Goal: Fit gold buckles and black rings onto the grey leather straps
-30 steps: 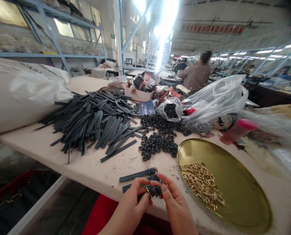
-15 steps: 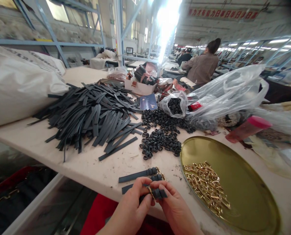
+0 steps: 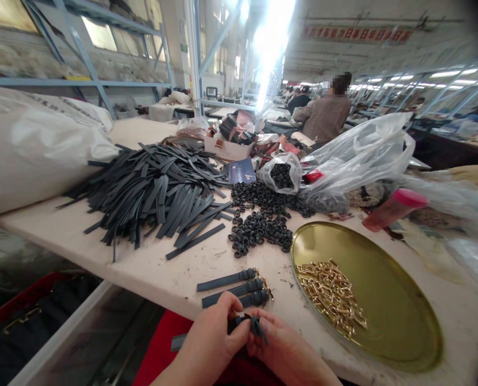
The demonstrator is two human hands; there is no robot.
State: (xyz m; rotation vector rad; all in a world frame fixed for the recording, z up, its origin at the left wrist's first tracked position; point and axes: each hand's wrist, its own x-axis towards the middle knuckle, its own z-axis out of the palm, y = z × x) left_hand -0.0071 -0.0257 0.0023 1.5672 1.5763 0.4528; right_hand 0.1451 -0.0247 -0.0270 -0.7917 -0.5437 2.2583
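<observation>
Head: left hand [image 3: 217, 335] and right hand [image 3: 281, 340] pinch 1 strap [image 3: 258, 328]; banner [image 3: 357, 34] reads “日事日毕”.

Blue metal shelving [image 3: 98, 83], bright windows [image 3: 99, 34], red ceiling banner [image 3: 357, 34]

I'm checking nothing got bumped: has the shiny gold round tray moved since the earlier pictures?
No: the tray still has its left rim beside the heap of small black loops.

Head view: from above the near edge of the worktable [image 3: 150, 268], close over both hands [image 3: 245, 332]
Facing: forward, downward
</observation>
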